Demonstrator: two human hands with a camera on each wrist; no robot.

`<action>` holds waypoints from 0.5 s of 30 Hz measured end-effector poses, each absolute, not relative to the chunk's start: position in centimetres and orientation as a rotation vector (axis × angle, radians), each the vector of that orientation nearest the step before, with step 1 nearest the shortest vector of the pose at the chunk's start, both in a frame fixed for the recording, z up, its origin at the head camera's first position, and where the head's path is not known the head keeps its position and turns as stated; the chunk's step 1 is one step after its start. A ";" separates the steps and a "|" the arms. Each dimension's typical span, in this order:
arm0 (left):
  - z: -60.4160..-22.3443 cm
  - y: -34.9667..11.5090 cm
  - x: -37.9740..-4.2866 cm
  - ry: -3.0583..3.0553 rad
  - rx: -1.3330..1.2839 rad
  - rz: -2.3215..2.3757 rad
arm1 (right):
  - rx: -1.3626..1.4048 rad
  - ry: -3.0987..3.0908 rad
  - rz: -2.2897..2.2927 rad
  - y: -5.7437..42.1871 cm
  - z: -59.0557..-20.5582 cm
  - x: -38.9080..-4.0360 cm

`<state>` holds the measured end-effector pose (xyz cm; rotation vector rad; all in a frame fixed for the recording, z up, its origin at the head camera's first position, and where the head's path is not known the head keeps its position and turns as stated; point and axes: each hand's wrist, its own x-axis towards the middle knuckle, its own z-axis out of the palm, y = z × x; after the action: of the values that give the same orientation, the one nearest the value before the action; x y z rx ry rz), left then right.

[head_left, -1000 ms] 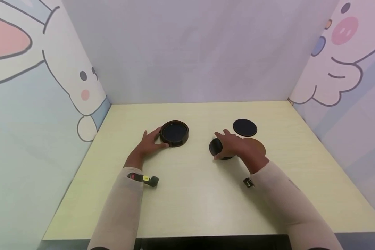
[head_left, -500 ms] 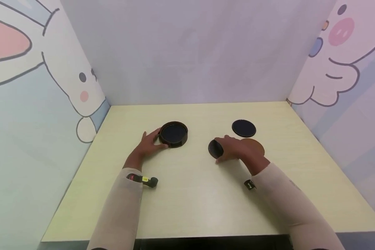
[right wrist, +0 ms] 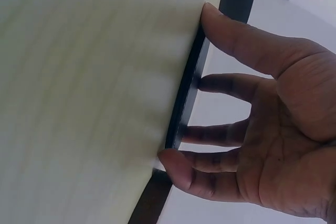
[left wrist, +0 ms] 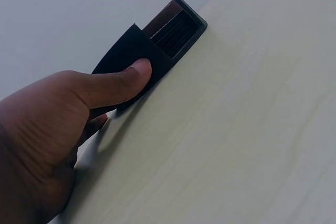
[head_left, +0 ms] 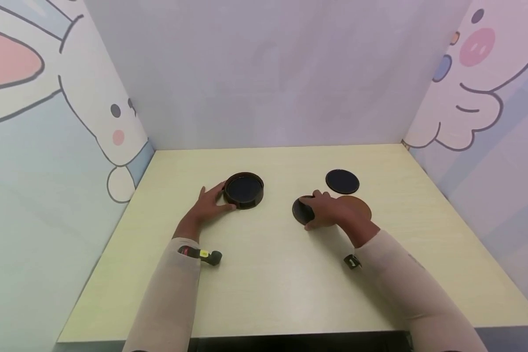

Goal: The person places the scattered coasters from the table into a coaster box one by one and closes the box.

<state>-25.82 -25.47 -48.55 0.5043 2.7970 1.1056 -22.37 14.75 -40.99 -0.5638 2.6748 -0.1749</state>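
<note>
Pale tabletop (head_left: 251, 288), black disc (head_left: 301, 212) under the right hand (head_left: 327, 210)

Head view: the disc lies between right thumb and fingertips, round, without a long axis; the left hand (head_left: 209, 203), farther from it, grips a black holder (head_left: 258, 197).

Left wrist: thumb presses the holder's wall, other fingers mostly hidden.

Right wrist: thumb and spread fingers pinch the disc's rim, seen edge-on.

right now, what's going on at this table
A person's left hand grips a round black holder. The right hand holds a black disc by its edge; whether it is lifted off the table is hard to tell. A second black disc lies farther back, and a brown disc is partly hidden by the right wrist.
</note>
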 end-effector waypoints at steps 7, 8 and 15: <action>-48.9 -25.6 -25.8 2.791 0.522 1.114 | -0.606 2.691 -0.191 15.1 -41.2 -22.0; -48.9 -25.6 -25.8 2.790 0.523 1.117 | -0.613 2.691 -0.196 15.1 -41.1 -22.0; -48.8 -25.4 -26.1 2.803 0.532 1.107 | -0.629 2.710 -0.172 15.2 -41.0 -22.4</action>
<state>-26.10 -25.45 -48.84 0.5320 2.8030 1.1071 -22.39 15.18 -41.02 -0.6292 2.7099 -0.1724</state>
